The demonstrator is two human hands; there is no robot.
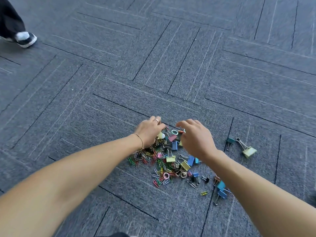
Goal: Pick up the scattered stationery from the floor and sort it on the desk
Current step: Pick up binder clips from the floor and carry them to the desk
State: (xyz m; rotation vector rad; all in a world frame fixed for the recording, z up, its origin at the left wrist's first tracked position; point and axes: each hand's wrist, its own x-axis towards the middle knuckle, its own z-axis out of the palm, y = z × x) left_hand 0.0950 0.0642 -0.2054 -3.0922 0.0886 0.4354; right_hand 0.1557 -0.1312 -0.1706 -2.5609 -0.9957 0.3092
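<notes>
Left hand [149, 130]: fingertips lost behind knuckles and pile [164, 158]; grasp on anything not readable. Right hand [196, 139]: palm side turned away, fingers motion-blurred, clips beneath covered. Paperclips [160, 178] tangled, too small to count or separate by colour. Blue clips [221, 189] at lower right partly hidden under right forearm. White lump [161, 135] beside left hand: kind unclear. Shoe [25, 39] and trouser leg [9, 17] top left, cut by edge, blurred. Both forearms run off bottom edge. Dark shape [118, 234] at bottom edge, cut off, unidentifiable.
</notes>
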